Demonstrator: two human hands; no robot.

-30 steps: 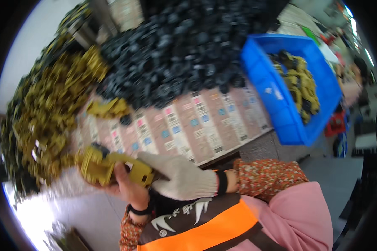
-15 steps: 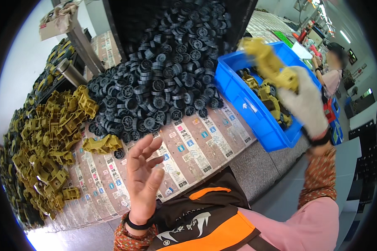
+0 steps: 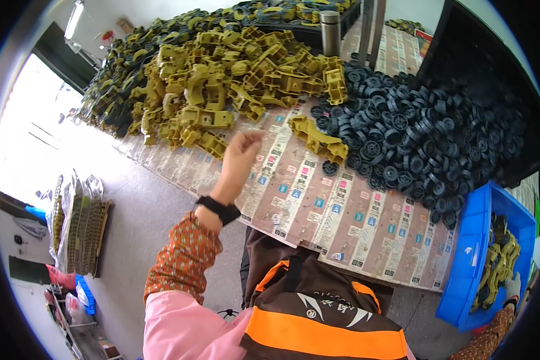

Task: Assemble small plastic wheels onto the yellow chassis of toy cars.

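My left hand point(image 3: 241, 159) is bare, with a black band on the wrist. It hovers over the table beside the heap of olive-yellow plastic toy vehicle bodies point(image 3: 216, 78), fingers curled in and nothing visible in them. A single yellow body point(image 3: 317, 139) lies to its right, against the pile of dark toy wheels point(image 3: 402, 123). At the far right, my right hand point(image 3: 513, 287) in a pale glove is at the inner side of the blue bin point(image 3: 471, 258), close to the yellow bodies point(image 3: 499, 261) inside. Its fingers are small and partly hidden.
The patterned tabletop point(image 3: 294, 210) curves along in front of me. Behind the heaps stand a steel flask point(image 3: 330, 35) and a metal post point(image 3: 372, 33). A black container point(image 3: 480, 78) is behind the wheels. Wrapped stacks point(image 3: 84, 228) rest on the floor at left.
My view has swung left. My left hand has moved towards the yellow heap and its fingers have curled. The yellow body my right hand held over the bin is no longer raised; that hand is lower.
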